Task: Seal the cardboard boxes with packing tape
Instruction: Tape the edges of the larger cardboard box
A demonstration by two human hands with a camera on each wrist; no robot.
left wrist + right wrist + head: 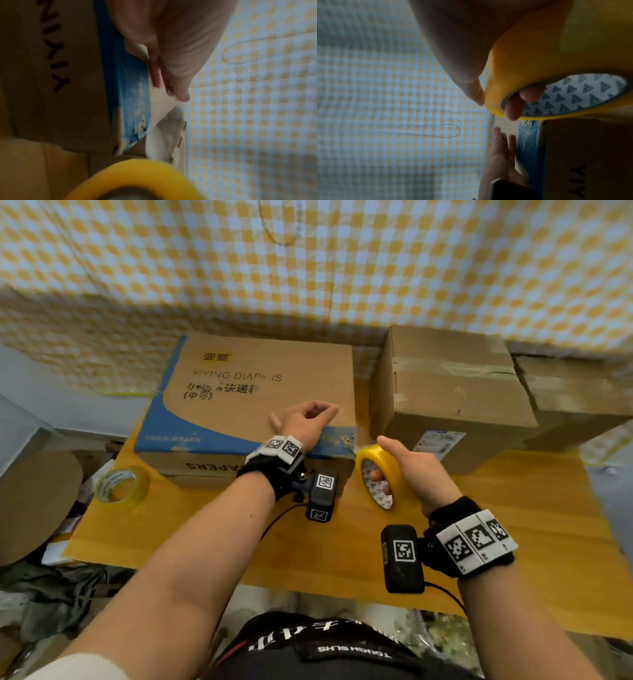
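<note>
A diaper box [253, 398] with blue trim stands mid-table. My left hand [305, 419] lies on its top by the front right corner, and its straight fingers [171, 67] press a pale strip of tape [159, 108] onto the blue edge. My right hand [383, 460] holds a yellow tape roll [387, 470] just off that corner, thumb on the rim, fingers [522, 97] inside the core. The strip runs from under the left fingers toward the roll [137, 175]. From the right wrist, the left hand [500, 151] rests flat on the box.
A taped plain box [448, 392] stands close to the right of the roll, with another box [575, 392] behind it. A clear tape roll [121, 486] lies on the wooden table [239, 535] at the left. A checked cloth [342, 268] hangs behind. Clutter lies beyond the table's left edge.
</note>
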